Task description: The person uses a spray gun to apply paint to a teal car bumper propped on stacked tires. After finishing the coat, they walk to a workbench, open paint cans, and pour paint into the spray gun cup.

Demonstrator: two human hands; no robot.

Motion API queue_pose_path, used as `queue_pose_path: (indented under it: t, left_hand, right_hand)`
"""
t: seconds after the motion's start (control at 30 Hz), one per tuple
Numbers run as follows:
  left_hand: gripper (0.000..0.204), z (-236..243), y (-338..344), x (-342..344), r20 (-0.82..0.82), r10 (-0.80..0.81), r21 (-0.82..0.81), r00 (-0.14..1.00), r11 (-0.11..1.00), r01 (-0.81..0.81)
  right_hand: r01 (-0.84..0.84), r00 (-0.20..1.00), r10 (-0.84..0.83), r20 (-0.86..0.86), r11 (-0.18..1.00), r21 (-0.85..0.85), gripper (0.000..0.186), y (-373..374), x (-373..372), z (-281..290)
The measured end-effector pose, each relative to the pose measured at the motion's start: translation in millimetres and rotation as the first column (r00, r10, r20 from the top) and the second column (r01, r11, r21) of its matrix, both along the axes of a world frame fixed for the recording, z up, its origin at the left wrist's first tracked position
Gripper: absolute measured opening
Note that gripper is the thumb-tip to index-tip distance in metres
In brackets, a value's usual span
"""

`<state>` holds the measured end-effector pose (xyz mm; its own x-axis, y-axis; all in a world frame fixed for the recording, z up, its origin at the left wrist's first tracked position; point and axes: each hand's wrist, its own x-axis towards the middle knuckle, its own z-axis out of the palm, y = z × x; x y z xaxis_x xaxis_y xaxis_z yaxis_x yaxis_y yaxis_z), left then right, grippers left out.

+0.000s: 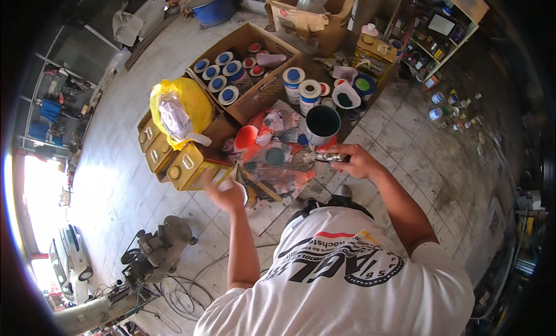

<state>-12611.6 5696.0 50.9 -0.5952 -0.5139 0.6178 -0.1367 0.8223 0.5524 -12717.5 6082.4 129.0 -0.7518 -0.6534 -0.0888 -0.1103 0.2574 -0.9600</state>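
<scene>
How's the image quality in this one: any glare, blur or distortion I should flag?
Head view: the bright doorway at the left is blown out, and glare washes out the floor near it; head view: the left hand looks smeared, the right hand crisper; head view: fisheye distortion bows straight edges toward the rim, and the corners go black.

Work surface (316,70): brownish, mostly covered, outline partly hidden
Far-left corner: open cardboard box (267,94)
Far-right corner: tall gold tin (373,57)
Right edge: green-lidded can (363,83), dark green pot (323,125)
Left edge: gold tins (185,166), side by side
Near edge: red-stained sheet (293,184), flat stick (265,189) by it
Floor (121,162): pale tiles, dirtier toward right edge
Floor, near-left corner: machine (157,248), coiled hose (184,296)
Floor, far edge: blue tub (215,10)
Floor, right edge: scattered small bottles and cans (437,112)
</scene>
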Motion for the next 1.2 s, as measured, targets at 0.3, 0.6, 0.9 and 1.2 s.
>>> queue_pose_path:
  t: [0.3, 0.6, 0.9, 1.2]
  left_hand:
    - [0.095, -99, 87, -100, 0.844, -0.118, -0.046, 0.523, 0.956, 0.291]
    - [0.074, -104, 86, -112, 0.643, -0.32, 0.109, 0.696, 0.938, 0.33]
    - [0.048, 114, 201, -95, -0.154, -0.777, 0.354, 0.61, 0.533, 0.768]
    - [0.058, 127, 223, -79, 0.184, -0.807, 0.282, 0.56, 0.59, 0.757]
  right_hand:
    - [-0.052, 0.998, 0.052, 0.021, 0.999, 0.0, 0.052, 28, 11, 5]
    - [-0.032, 0.995, 0.028, 0.094, 0.999, 0.042, 0.05, 64, 30, 6]
    - [0.052, 0.989, -0.011, -0.146, 0.959, 0.28, 0.053, 76, 36, -33]
    - [0.141, 0.956, -0.026, -0.292, 0.915, 0.378, 0.047, 63, 41, -2]
